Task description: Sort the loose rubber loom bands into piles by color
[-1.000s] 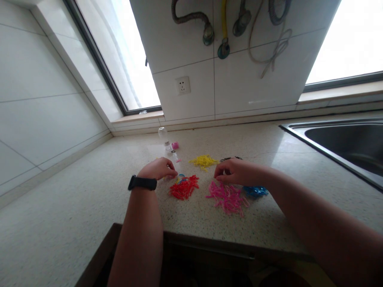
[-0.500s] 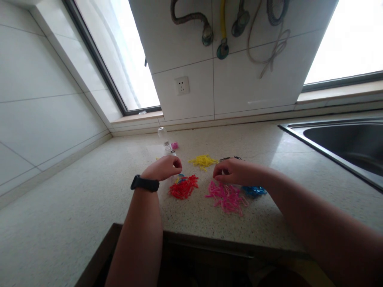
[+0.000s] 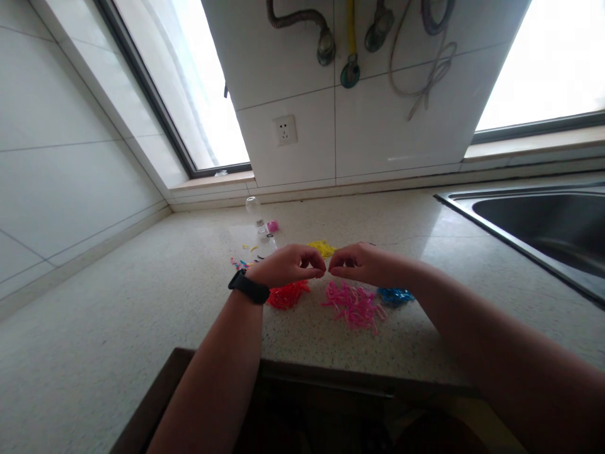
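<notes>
My left hand (image 3: 295,263), with a black watch at the wrist, is pinched closed above the pile of small red rubber bands (image 3: 287,295). Its fingertips almost meet those of my right hand (image 3: 354,263), which is pinched too, over the pile of pink rubber bands (image 3: 354,307). Whatever the fingers hold is too small to make out. Behind the hands lies a pile of yellow bands (image 3: 322,248), partly covered. Blue bands (image 3: 396,296) lie under my right forearm. A few mixed-colour bands (image 3: 242,263) are scattered left of my left hand.
A clear plastic container (image 3: 254,207) and a pink cap (image 3: 273,226) stand farther back on the speckled countertop (image 3: 142,302). A steel sink (image 3: 466,205) is set in at the right. On the tiled wall are a socket (image 3: 285,130) and hanging hoses (image 3: 326,47).
My left hand has moved right, from beside the red pile to meet my right hand. My right hand has shifted slightly left. Scattered mixed bands now show at the left.
</notes>
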`<action>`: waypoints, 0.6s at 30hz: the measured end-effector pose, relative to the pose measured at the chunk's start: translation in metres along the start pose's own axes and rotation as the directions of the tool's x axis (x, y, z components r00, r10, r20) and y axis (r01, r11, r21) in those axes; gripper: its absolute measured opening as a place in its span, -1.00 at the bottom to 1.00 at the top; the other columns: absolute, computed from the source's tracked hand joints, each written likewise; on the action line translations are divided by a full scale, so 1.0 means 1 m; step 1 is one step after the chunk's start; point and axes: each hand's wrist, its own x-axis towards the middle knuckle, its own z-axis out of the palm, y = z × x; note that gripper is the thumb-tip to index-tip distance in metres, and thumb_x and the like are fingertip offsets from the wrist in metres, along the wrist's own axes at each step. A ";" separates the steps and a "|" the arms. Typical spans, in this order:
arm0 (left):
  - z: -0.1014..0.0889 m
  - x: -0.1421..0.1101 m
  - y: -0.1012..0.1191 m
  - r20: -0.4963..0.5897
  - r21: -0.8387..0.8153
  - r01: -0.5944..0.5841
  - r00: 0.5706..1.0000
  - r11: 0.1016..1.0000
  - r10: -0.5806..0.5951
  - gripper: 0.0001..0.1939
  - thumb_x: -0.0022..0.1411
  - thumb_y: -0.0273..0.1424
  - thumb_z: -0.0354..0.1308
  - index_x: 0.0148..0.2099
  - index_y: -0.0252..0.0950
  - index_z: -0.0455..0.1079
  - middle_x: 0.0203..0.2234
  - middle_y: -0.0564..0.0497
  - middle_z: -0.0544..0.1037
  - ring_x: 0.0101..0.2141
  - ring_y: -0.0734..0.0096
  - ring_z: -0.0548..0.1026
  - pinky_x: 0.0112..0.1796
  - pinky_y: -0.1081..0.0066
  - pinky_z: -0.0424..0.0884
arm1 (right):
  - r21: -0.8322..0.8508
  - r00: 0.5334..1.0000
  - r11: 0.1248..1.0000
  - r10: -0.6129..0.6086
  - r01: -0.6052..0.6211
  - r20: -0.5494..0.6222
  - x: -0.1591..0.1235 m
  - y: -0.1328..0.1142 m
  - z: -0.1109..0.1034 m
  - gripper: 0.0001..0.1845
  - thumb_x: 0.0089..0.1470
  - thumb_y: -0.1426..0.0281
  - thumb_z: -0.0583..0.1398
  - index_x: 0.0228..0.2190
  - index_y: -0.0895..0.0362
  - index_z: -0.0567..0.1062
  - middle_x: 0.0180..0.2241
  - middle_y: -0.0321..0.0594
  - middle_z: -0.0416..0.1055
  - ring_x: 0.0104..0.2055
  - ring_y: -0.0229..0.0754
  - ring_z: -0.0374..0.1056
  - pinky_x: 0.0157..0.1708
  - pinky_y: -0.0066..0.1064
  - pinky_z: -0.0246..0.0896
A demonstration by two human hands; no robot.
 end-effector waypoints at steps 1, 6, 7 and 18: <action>0.002 0.002 -0.002 -0.018 0.007 -0.005 1.000 1.000 0.005 -0.80 0.24 -0.29 0.20 -0.18 -0.31 0.51 -0.45 0.05 0.48 -0.44 0.50 0.32 -0.40 0.45 0.22 | 0.008 1.000 1.000 0.007 -0.007 -0.007 0.000 0.000 0.000 -0.65 0.19 0.16 0.13 -0.25 0.15 0.57 -0.47 -0.28 0.42 -0.44 -0.28 0.21 -0.43 -0.41 0.03; 0.014 0.012 -0.008 -0.082 -0.036 -0.060 0.995 0.998 0.057 -0.81 0.19 -0.29 0.25 -0.24 -0.32 0.48 -0.45 0.06 0.46 -0.44 0.50 0.27 -0.40 0.45 0.21 | 0.044 1.000 0.999 0.006 -0.005 -0.026 0.001 0.003 0.006 -0.61 0.16 0.07 0.16 -0.34 0.16 0.52 -0.51 -0.33 0.31 -0.46 -0.30 0.14 -0.46 -0.42 -0.03; 0.016 0.014 -0.009 -0.091 -0.059 -0.069 0.994 0.996 0.064 -0.81 0.18 -0.29 0.26 -0.25 -0.32 0.48 -0.44 0.06 0.46 -0.44 0.51 0.27 -0.39 0.45 0.21 | 0.048 0.999 0.999 0.009 -0.007 -0.036 0.001 0.005 0.007 -0.61 0.15 0.07 0.17 -0.36 0.16 0.50 -0.51 -0.33 0.30 -0.47 -0.31 0.13 -0.47 -0.42 -0.04; 0.025 0.019 -0.017 -0.247 -0.212 -0.045 0.969 0.976 -0.009 -0.65 0.17 -0.12 0.29 -0.22 -0.34 0.46 -0.35 -0.02 0.53 -0.35 0.45 0.40 -0.30 0.40 0.30 | 0.151 0.985 0.988 0.016 0.011 -0.173 0.002 0.009 0.003 -0.72 0.19 0.19 0.15 -0.38 0.15 0.48 -0.44 -0.27 0.41 -0.38 -0.26 0.27 -0.32 -0.40 0.09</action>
